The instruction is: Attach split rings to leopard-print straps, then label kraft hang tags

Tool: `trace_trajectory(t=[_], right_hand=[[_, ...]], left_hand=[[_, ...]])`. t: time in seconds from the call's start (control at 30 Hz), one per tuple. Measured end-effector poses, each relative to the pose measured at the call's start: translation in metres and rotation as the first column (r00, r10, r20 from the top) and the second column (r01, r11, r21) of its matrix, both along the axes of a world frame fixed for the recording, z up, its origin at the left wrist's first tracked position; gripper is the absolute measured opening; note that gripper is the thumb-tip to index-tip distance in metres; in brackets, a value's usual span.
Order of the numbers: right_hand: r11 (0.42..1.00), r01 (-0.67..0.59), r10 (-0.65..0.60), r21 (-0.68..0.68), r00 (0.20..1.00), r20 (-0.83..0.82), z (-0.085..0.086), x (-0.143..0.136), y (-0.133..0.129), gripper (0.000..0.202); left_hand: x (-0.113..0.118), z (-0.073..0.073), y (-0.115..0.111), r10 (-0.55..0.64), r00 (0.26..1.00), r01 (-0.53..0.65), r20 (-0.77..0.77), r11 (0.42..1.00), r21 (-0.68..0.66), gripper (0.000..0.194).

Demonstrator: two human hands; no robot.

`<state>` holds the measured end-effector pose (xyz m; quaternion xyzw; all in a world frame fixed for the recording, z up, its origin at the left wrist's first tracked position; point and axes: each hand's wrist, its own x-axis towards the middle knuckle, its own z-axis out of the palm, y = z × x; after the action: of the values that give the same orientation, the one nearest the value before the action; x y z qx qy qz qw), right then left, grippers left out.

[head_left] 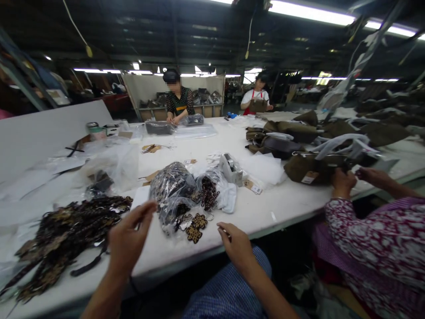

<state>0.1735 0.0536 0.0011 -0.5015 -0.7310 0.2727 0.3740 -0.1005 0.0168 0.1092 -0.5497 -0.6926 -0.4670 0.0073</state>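
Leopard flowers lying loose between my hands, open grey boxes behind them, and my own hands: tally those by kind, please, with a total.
Leopard flowers: 2
Open grey box: 1
Hands: 2 (left hand, right hand)
Total: 5
Flowers inside the bag can't be counted.

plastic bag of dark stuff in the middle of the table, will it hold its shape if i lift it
Probably not: the bag's thin, crumpled film suggests it will sag. Its shiny surface may feel slippery. The leopard-print charms against its near edge might get dragged along.
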Motion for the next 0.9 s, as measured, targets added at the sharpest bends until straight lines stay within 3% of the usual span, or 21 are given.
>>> trace_trajectory(t=[0.07,0.13,0.2,0.27,0.33,0.47,0.63,0.83,0.9], right_hand=[[1.000,-0.004,0.002,0.020,0.994,0.105,-0.003,-0.008,0.013,0.029],[1.000,-0.006,0.002,0.023,0.985,0.174,-0.004,-0.018,0.026,0.029],[1.000,-0.007,0.003,0.018,0.978,0.209,-0.004,-0.029,0.035,0.026],[1.000,0.000,-0.001,0.003,0.970,0.243,-0.004,-0.041,0.039,0.020],[0.999,0.022,-0.014,-0.024,0.962,0.273,-0.007,-0.051,0.039,0.014],[0.994,0.070,-0.043,-0.083,0.957,0.288,-0.012,-0.060,0.033,0.021],[0.989,0.078,-0.053,-0.123,0.979,0.197,-0.014,-0.040,0.032,0.011],[0.991,0.061,-0.051,-0.116,0.995,0.084,-0.016,-0.015,0.033,0.012],[0.993,0.051,-0.045,-0.110,0.997,0.058,-0.015,-0.014,0.032,0.012]], left_hand=[[0.031,-0.034,0.014,-0.317,0.943,0.329,0.096,0.932,-0.152,0.024],[0.057,-0.062,0.029,-0.486,0.869,0.493,0.093,0.830,-0.260,0.022],[0.071,-0.079,0.044,-0.519,0.853,0.504,0.049,0.798,-0.331,0.023],[0.075,-0.087,0.057,-0.503,0.864,0.473,0.016,0.802,-0.364,0.026],[0.074,-0.090,0.067,-0.491,0.871,0.451,-0.002,0.801,-0.393,0.029],[0.077,-0.088,0.082,-0.510,0.860,0.435,-0.034,0.765,-0.475,0.031],[0.089,-0.079,0.089,-0.562,0.826,0.456,-0.044,0.711,-0.535,0.033],[0.089,-0.071,0.079,-0.637,0.770,0.497,-0.031,0.629,-0.597,0.022],[0.088,-0.070,0.078,-0.628,0.778,0.476,-0.029,0.619,-0.625,0.028]])
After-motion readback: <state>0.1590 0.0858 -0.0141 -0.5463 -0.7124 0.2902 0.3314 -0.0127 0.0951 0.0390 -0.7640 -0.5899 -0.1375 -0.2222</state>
